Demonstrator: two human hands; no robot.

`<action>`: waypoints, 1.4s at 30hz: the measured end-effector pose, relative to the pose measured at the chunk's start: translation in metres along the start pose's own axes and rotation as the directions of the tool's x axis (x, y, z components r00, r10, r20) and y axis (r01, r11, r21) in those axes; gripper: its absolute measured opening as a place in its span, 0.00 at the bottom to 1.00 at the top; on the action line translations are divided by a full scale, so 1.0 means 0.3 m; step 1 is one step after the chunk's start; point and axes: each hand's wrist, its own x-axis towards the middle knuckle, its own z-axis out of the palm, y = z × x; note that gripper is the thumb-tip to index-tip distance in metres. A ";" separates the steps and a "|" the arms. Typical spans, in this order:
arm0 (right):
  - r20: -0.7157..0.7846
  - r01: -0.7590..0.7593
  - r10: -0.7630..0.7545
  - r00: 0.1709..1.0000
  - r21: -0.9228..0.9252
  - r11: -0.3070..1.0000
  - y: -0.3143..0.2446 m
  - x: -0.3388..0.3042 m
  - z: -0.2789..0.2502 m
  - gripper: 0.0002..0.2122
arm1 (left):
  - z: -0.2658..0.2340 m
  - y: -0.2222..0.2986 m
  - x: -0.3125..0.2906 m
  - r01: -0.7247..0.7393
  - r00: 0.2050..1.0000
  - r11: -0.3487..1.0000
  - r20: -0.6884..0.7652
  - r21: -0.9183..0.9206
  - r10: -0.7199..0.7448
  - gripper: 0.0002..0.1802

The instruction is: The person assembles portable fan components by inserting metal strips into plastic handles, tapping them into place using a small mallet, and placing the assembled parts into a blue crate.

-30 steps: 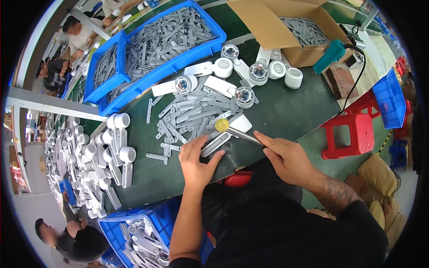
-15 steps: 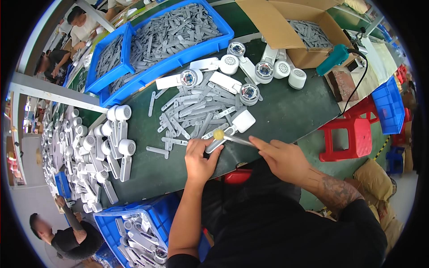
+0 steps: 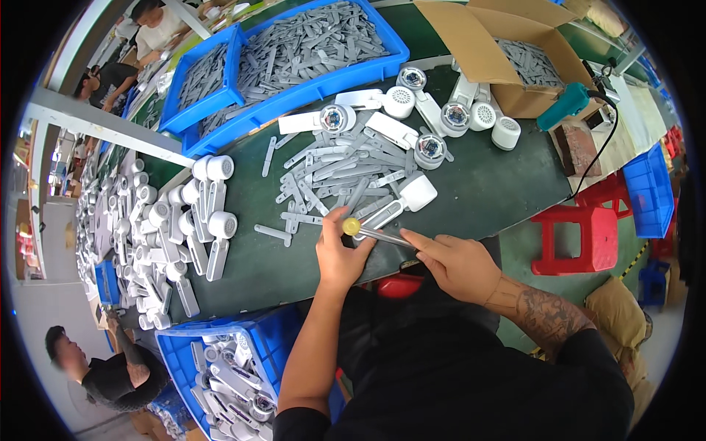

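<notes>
My left hand [image 3: 340, 256] pinches the near end of a white handheld fan body [image 3: 419, 192], holding it at the bench's front edge. The fan's squarish head points away to the right, and part of its handle is hidden by the fingers and the tool. My right hand [image 3: 462, 266] grips the metal shaft of a small mallet [image 3: 352, 226] with a round yellow head. That head is over the handle's near end, beside my left fingers; whether it touches cannot be told. Just beyond lies a loose pile of grey handle strips [image 3: 346, 165].
Blue trays [image 3: 254, 110] and a cardboard box [image 3: 471, 55] of grey strips stand at the back. White fan bodies [image 3: 217, 250] crowd the left; a blue crate [image 3: 173, 342] holds more. A teal power tool [image 3: 562, 106] and red stool [image 3: 588, 235] are right. Other people sit left.
The mallet head has moved left along the fan handle, toward my left fingers. My left hand keeps its grip on the fan body. The whole view has shifted slightly.
</notes>
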 end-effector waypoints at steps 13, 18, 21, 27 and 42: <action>-0.344 0.051 0.097 0.934 0.395 0.917 0.142 -0.021 -0.041 0.19 | 0.003 0.039 0.021 -0.470 0.882 0.844 0.164 0.260 0.441 0.28; -0.263 -0.106 0.270 0.926 0.505 0.857 0.247 -0.041 -0.032 0.19 | -0.102 0.117 0.011 -0.471 0.882 0.836 0.176 0.282 0.438 0.25; -0.270 -0.093 0.273 0.924 0.533 0.841 0.302 -0.035 0.004 0.19 | -0.287 0.135 -0.038 -0.357 0.931 0.872 0.049 0.334 0.362 0.23; -0.247 -0.085 0.374 0.894 0.725 0.683 0.403 -0.072 0.070 0.21 | -0.673 0.028 -0.035 0.244 0.887 0.957 -0.435 0.157 -0.154 0.22; -0.290 -0.196 0.452 0.843 0.617 0.762 0.412 -0.085 0.078 0.21 | -1.325 -0.687 0.189 0.609 0.648 0.669 -0.753 0.425 -0.111 0.32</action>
